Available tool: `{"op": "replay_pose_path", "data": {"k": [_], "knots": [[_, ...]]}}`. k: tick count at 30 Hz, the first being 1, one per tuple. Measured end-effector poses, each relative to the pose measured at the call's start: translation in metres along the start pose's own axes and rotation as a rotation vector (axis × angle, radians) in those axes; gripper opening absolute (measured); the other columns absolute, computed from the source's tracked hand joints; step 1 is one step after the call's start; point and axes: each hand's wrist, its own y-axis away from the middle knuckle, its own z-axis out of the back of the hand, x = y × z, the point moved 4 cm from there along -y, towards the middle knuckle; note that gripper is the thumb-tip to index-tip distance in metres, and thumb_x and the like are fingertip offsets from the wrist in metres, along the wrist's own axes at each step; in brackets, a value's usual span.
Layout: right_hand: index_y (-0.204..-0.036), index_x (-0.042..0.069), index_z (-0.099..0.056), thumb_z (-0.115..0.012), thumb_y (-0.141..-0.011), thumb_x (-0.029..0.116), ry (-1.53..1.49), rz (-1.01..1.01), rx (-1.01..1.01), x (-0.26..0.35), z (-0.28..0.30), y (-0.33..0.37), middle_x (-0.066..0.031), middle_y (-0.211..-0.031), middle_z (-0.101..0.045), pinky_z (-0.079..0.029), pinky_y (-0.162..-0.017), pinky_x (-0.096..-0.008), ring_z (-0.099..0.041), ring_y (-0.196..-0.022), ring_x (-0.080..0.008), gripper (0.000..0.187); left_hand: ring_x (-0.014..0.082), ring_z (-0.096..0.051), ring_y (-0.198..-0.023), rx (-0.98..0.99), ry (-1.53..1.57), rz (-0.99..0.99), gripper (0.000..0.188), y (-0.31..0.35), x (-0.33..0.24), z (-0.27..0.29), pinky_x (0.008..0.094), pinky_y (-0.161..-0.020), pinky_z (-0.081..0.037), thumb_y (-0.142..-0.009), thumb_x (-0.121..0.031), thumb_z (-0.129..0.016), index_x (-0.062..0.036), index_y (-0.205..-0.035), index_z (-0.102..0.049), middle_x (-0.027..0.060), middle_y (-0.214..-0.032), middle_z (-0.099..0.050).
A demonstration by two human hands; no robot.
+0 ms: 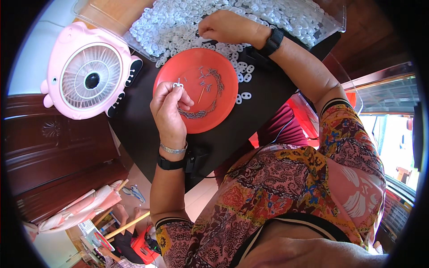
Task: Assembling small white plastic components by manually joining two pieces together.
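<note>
Above the left part of a red-orange plate (230,89), my left hand (168,109) pinches a small white plastic piece (178,85) between thumb and fingers. A short metal pin seems to stick up from that piece. On the plate lie many small grey metal pins (219,82) in a curved line, along with a thin wooden stick (201,95). Beyond the plate, my right hand (228,27) is closed at the near edge of a large heap of white two-holed plastic pieces (167,29). Its fingertips point down to the left, and whatever they hold is hidden.
A pink animal-shaped fan (91,76) stands left of the plate. The heap lies in a clear plastic tray (105,20) on the dark table (138,129). Loose white pieces (246,95) lie right of the plate. Another person's leg (123,215) shows at the lower left.
</note>
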Motion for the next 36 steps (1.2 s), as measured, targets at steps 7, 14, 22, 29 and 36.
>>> {"op": "replay_pose_path", "data": {"k": [7,14,22,29,36], "knots": [[-0.102,0.003,-0.064,-0.059,-0.092,0.018,-0.985,-0.092,0.212,0.05,0.005,0.006,0.0022,-0.08,-0.062,-0.045,-0.064,-0.0183,-0.054,-0.07,-0.0023,0.019,0.0132,-0.059,-0.068,0.038,0.029,0.001,0.012,0.003,-0.003,-0.003,0.0223,-0.058,-0.042,-0.089,-0.009,-0.048,-0.0016,-0.083,-0.055,0.0079,-0.075,-0.062],[-0.101,0.0,-0.064,-0.06,-0.091,0.013,-1.05,-0.074,0.248,0.071,0.001,0.013,-0.0001,-0.083,-0.064,-0.048,-0.067,-0.0199,-0.056,-0.071,-0.0044,0.017,0.0147,-0.062,-0.074,0.036,0.076,-0.008,0.012,0.002,-0.002,-0.005,0.0233,-0.061,-0.044,-0.089,-0.008,-0.05,0.0003,-0.09,-0.058,0.01,-0.085,-0.064],[-0.098,0.0,-0.066,-0.061,-0.09,0.013,-0.886,0.063,0.258,0.087,0.0,0.017,-0.004,-0.086,-0.067,-0.049,-0.075,-0.0237,-0.061,-0.079,-0.0085,0.016,0.0127,-0.06,-0.076,0.082,-0.029,-0.012,0.012,0.0,0.005,0.0,0.0235,-0.062,-0.045,-0.087,-0.006,-0.054,0.003,-0.09,-0.061,0.0081,-0.087,-0.063],[-0.101,0.002,-0.066,-0.061,-0.09,0.014,-0.993,-0.085,0.257,0.075,-0.002,0.015,-0.0016,-0.086,-0.066,-0.049,-0.07,-0.022,-0.06,-0.077,-0.0066,0.017,0.0123,-0.059,-0.076,-0.068,-0.032,-0.003,0.01,-0.001,0.005,0.005,0.0244,-0.065,-0.046,-0.085,-0.006,-0.055,0.0029,-0.087,-0.061,0.0077,-0.088,-0.064],[-0.103,0.002,-0.065,-0.061,-0.09,0.01,-1.004,-0.025,0.184,0.077,0.002,0.015,-0.0017,-0.088,-0.066,-0.05,-0.074,-0.0226,-0.06,-0.081,-0.0071,0.016,0.0161,-0.062,-0.085,0.008,-0.124,-0.022,0.014,-0.002,0.003,0.009,0.0262,-0.068,-0.046,-0.089,-0.009,-0.049,0.0008,-0.092,-0.058,0.0109,-0.092,-0.065]]}}
